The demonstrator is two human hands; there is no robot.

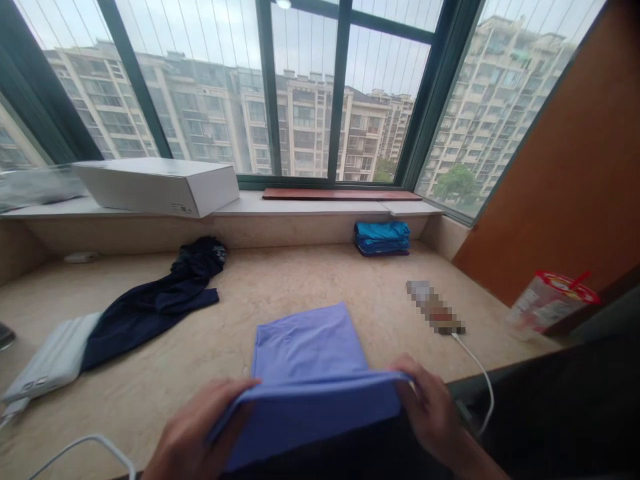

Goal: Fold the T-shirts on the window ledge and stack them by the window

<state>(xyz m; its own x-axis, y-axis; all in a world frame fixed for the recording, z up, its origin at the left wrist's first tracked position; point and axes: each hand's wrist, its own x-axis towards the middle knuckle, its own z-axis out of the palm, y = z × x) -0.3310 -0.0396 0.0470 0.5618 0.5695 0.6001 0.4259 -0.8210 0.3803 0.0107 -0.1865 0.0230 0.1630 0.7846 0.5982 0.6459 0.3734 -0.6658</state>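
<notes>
Pinched between thumb and fingers at both ends of a raised fold, the light purple cloth (pixel 307 343) is held by the person's left hand (pixel 200 427) and right hand (pixel 433 410). It sits at the lower centre of the frame, its far part flat on the stone counter (pixel 285 273) and its near part lifted and hanging toward the bottom edge.

At the left of the frame, a dark navy garment (pixel 145 317) stretches diagonally, its lower end touching a white power bank (pixel 57 357). A white cable (pixel 103 440) curves at the lower left. Right of the upper centre lies a folded shiny blue bundle (pixel 383 238); below and right of it is a pixelated object (pixel 435 308) with a white cord (pixel 485 380) attached. Near the right edge stands a clear plastic cup (pixel 550 303) with a red rim and straw. A white box (pixel 160 185) rests on the ledge (pixel 250 205) at the upper left, below the windows (pixel 305 100).
</notes>
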